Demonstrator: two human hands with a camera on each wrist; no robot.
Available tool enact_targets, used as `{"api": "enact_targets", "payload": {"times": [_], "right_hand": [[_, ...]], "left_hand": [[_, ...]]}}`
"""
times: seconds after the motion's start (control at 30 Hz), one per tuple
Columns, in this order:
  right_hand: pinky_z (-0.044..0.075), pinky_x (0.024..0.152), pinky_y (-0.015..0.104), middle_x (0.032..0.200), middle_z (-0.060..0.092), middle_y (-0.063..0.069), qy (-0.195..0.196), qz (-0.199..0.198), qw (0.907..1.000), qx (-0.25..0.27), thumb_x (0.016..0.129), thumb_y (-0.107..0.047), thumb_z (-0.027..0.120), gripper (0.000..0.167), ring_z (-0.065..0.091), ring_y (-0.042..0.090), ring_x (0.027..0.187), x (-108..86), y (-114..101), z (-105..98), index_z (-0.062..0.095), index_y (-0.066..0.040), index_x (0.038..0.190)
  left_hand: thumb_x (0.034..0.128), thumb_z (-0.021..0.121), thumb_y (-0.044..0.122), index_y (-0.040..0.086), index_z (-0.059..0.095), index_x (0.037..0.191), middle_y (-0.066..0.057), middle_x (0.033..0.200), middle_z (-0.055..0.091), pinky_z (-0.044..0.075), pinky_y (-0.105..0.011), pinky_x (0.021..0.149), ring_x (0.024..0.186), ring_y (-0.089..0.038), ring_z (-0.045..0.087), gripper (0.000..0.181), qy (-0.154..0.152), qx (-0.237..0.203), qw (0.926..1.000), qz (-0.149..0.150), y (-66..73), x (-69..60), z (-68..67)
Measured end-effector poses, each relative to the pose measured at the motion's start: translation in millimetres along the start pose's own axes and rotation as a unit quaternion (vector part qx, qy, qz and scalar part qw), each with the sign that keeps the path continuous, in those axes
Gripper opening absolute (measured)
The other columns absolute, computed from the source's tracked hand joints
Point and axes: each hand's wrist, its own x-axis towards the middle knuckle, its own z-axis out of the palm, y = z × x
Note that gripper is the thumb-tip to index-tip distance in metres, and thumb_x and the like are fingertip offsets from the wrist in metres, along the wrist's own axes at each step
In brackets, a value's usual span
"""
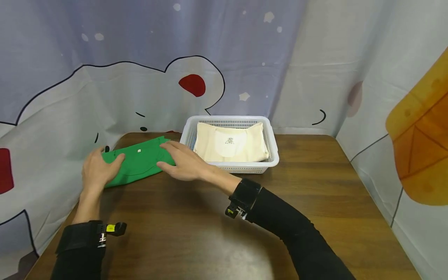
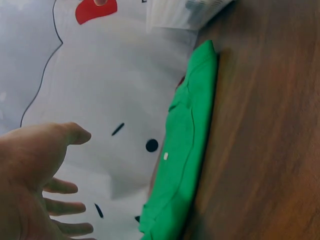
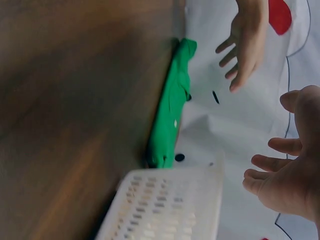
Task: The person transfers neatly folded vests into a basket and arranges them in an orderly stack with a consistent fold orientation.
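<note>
A green folded garment with a small white mark on it lies flat on the table at the left. My left hand is over its left end, fingers spread and thumb out. Toward the other end, close to the basket, is my right hand, its fingers apart. In the left wrist view a gap shows between the left hand and the green garment. The right wrist view likewise has the right hand raised clear of the cloth. Neither hand holds anything.
A white plastic basket stands at the table's back middle, holding a folded cream cloth with dark print. The brown wooden table runs up to a patterned curtain at the back and sides.
</note>
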Motion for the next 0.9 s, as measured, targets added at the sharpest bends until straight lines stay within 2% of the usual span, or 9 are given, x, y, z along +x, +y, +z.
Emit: {"api": "enact_targets", "payload": {"times": [0.23,0.5,0.67,0.9], "right_hand": [[0.035,0.140,0.035,0.180,0.044,0.012,-0.036,-0.027,0.9990,0.008,0.116,-0.042,0.057,0.069,0.041,0.025,0.170,10.1,-11.6,27.5,0.041,-0.008,0.173],[0.034,0.140,0.031,0.183,0.039,0.011,-0.073,-0.008,0.9969,0.028,0.117,-0.042,0.055,0.070,0.037,0.022,0.172,19.5,-13.3,52.7,0.036,-0.008,0.175],[0.032,0.141,0.033,0.183,0.040,0.012,-0.074,0.025,0.9966,0.026,0.117,-0.041,0.055,0.071,0.035,0.023,0.173,24.2,-7.8,63.3,0.036,-0.006,0.175],[0.036,0.139,0.035,0.180,0.044,0.014,-0.045,0.094,0.9944,-0.017,0.115,-0.040,0.058,0.071,0.037,0.025,0.172,31.3,-1.9,80.7,0.042,0.000,0.171]], "left_hand": [[0.1108,0.048,0.060,-0.014,0.018,0.173,-0.047,0.175,0.024,0.033,-0.078,0.128,0.159,-0.069,0.028,0.101,-0.025,0.017,0.9990,-0.034,-15.3,1.9,-2.3],[0.1103,0.049,0.061,-0.017,0.019,0.171,-0.051,0.170,0.028,0.035,-0.077,0.128,0.156,-0.070,0.031,0.104,-0.036,0.030,0.9975,-0.054,-22.6,3.7,-1.0],[0.1102,0.048,0.062,-0.019,0.020,0.170,-0.052,0.168,0.031,0.037,-0.077,0.127,0.155,-0.070,0.033,0.104,-0.044,0.037,0.9966,-0.060,-26.6,4.2,0.6],[0.1094,0.050,0.061,-0.017,0.017,0.172,-0.050,0.171,0.029,0.039,-0.077,0.127,0.155,-0.071,0.033,0.105,-0.057,0.030,0.9943,-0.085,-29.5,1.8,2.6]]}}
